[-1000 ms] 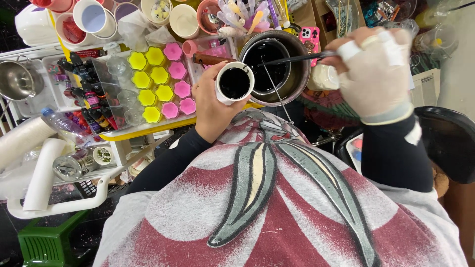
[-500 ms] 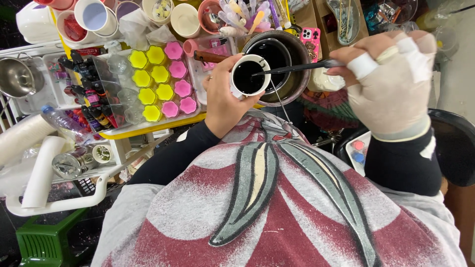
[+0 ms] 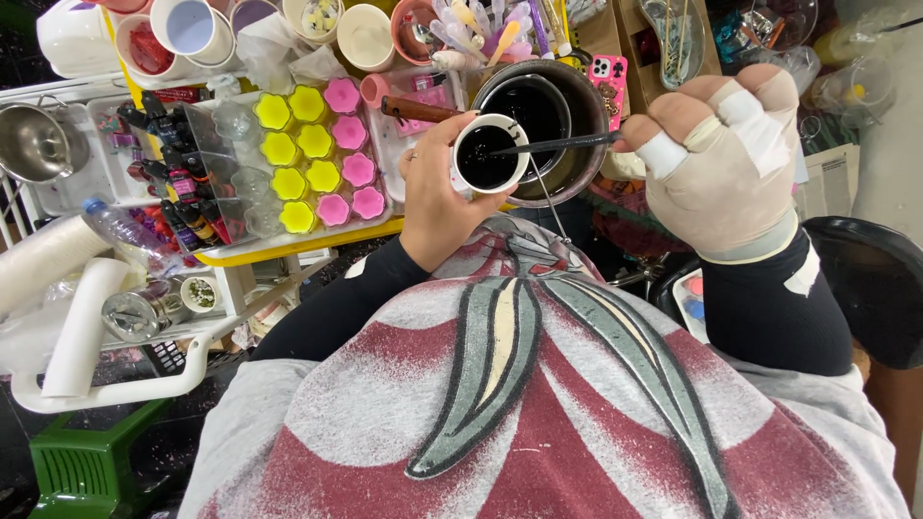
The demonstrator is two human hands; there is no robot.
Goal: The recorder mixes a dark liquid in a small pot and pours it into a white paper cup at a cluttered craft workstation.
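1. At the far left a steel bowl (image 3: 37,142) sits on a white rack (image 3: 115,389), with paper rolls (image 3: 67,298) lying below it and a green crate (image 3: 87,471) at the bottom corner.
2. Next come small dark bottles (image 3: 173,192) in a row, just beside a clear tray (image 3: 231,144).
3. Yellow moulds (image 3: 293,159) and pink moulds (image 3: 351,168), flower-shaped, stand in columns on a yellow-edged board (image 3: 288,245).
4. Above them, near the top edge, are round tubs (image 3: 187,24) and a pink cup (image 3: 418,24) with spoons.
5. The left hand (image 3: 437,197) is wrapped around a small white cup (image 3: 490,154), fingers closed on its side; the cup is held upright, raised over the near rim of the pot.
6. The cup holds a black liquid.
7. The pot (image 3: 543,120), dark inside and metal-walled, stands just behind the cup; a wooden handle (image 3: 418,109) lies to its left.
8. A thin dark stick (image 3: 562,144) runs from the right hand into the cup, its tip in the black liquid.
9. A pink phone (image 3: 608,82) stands just right of the pot.
10. The right hand (image 3: 726,168), gloved and with taped fingers, is closed in a fist on the stick's end.
11. Below both arms lies a grey and red printed shirt (image 3: 538,404).
12. At the far right is a black seat (image 3: 870,284).
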